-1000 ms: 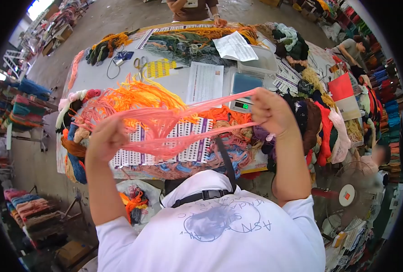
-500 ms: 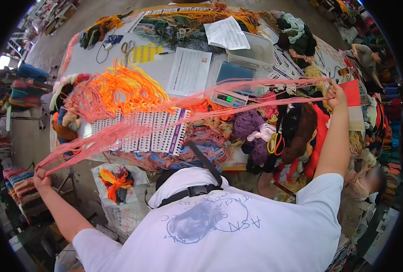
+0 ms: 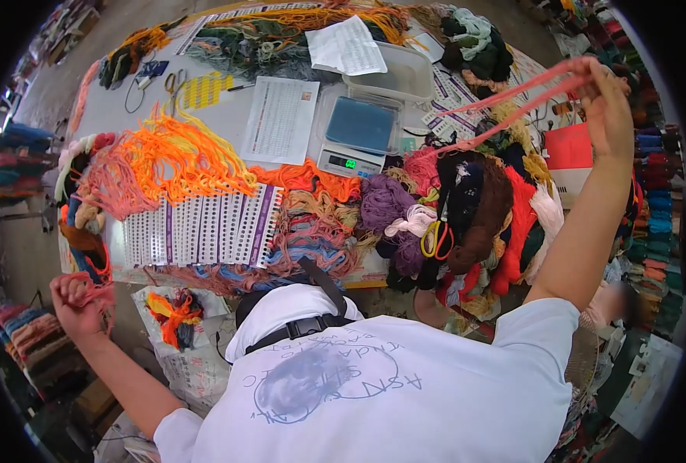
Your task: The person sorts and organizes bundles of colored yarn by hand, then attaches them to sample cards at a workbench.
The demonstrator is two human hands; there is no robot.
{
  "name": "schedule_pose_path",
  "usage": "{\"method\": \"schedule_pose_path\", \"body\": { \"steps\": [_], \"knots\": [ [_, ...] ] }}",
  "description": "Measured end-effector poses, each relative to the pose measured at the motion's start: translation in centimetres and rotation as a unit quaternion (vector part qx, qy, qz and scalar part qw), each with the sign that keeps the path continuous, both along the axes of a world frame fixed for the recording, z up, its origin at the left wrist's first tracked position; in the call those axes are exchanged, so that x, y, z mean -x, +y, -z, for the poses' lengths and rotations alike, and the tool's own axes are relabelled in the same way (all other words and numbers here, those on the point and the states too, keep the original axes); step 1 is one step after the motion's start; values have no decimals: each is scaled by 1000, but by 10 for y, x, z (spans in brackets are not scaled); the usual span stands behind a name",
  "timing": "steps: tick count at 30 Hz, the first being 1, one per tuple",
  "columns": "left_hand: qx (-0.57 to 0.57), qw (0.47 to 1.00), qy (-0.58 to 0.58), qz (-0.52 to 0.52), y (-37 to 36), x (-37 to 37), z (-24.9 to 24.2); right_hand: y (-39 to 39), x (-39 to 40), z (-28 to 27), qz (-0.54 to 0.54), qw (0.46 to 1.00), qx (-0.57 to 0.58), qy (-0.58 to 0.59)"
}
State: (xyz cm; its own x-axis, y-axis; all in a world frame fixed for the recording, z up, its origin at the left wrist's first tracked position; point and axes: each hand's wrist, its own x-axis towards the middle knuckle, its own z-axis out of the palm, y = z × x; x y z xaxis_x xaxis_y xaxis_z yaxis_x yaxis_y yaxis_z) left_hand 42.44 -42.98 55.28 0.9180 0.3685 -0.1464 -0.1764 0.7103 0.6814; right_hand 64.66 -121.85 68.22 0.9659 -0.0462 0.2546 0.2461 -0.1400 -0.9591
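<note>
At the far right, my right hand (image 3: 609,112) is raised with its fingers closed on a looped bundle of pink yarn (image 3: 520,92). That bundle slants down leftward over the table to a narrow end near a pink skein (image 3: 421,166). My left hand (image 3: 80,305) is off the table's left corner, fingers curled around pink strands (image 3: 105,297) that dangle beside the palm. A digital scale (image 3: 350,160) with a blue plate and lit green display stands between the hands. Left of it lie orange yarn (image 3: 188,154) and perforated white cards (image 3: 204,228) with purple strips.
Purple yarn (image 3: 387,202), yellow-handled scissors (image 3: 438,238) and red yarn (image 3: 519,239) fill the near right edge. A printed sheet (image 3: 281,119), a clear plastic box (image 3: 393,73) and metal scissors (image 3: 175,86) lie further back. Another person (image 3: 609,301) is at the right.
The pink yarn stretched between both hands has come apart, with strands in each hand. My right hand has risen outward; the view has shifted, and the scale is uncovered.
</note>
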Motion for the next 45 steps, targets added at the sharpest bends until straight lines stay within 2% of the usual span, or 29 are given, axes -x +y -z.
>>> {"method": "schedule_pose_path", "body": {
  "steps": [3,4,6,9,13,19,21,24,28,30,32,34,37,39,40,42,45],
  "knots": [
    [-6,1000,5,15,-66,-29,7,22,-3,-20,137,986,72,-68],
    [-16,999,4,36,-83,-36,10,25,-4,-23,139,985,75,-67],
    [-43,998,11,45,-119,-47,12,31,-11,-26,78,991,75,-78],
    [-67,996,47,40,-153,-56,19,119,2,-30,70,992,69,-73],
    [-48,994,97,24,-175,-56,34,132,-26,-23,-4,997,3,-73],
    [-37,991,128,25,-177,-39,50,122,-44,1,-24,994,-48,-97],
    [-35,990,137,23,-179,-37,53,80,-72,28,-117,986,-76,-91],
    [-46,988,150,14,-185,-37,57,77,-59,61,-46,996,-70,-7],
    [-51,983,174,13,-191,-42,60,74,-48,120,15,996,-84,10],
    [-58,981,182,16,-195,-46,62,66,-55,177,77,993,-81,31],
    [-59,979,192,21,-199,-51,64,78,-59,240,101,991,31,76],
    [-65,978,196,35,-209,-58,62,107,-60,310,109,985,14,136],
    [-81,976,193,62,-227,-67,53,133,-49,397,127,938,-54,319],
    [-91,974,188,83,-242,-73,39,128,-32,439,183,890,-125,397],
    [-94,974,188,85,-248,-74,33,127,-25,445,185,890,-128,397],
    [-94,976,159,114,-260,-75,24,124,1,452,259,830,-165,465],
    [-88,973,172,127,-267,-81,21,123,25,451,246,801,-233,493]
  ]
}}
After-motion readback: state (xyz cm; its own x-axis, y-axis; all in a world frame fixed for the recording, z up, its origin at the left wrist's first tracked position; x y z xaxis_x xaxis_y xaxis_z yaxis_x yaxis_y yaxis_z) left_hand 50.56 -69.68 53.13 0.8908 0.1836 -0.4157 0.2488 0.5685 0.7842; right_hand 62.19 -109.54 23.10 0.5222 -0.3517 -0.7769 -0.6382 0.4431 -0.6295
